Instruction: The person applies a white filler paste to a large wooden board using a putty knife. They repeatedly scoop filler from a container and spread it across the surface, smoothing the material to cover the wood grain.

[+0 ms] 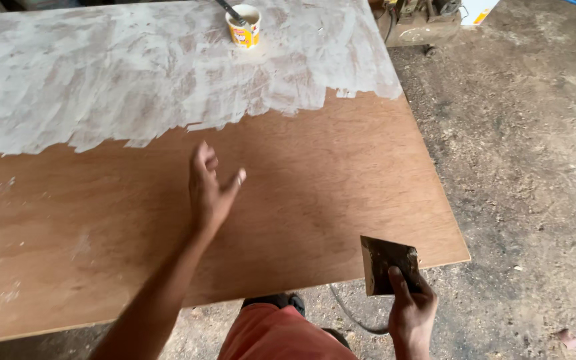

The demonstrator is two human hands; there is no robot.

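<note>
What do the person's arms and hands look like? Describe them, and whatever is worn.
Both arms are bare, with no sleeves, gloves, watch or rings in view. The left hand has whitish smears on its fingertips. The right hand looks unsmeared. Orange-red shorts show below.

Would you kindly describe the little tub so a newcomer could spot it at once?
Start at the big plywood sheet and look to its far, white-coated part. There stands a small white and yellow tub with a dark tool handle sticking out, the only container on the sheet.
</note>
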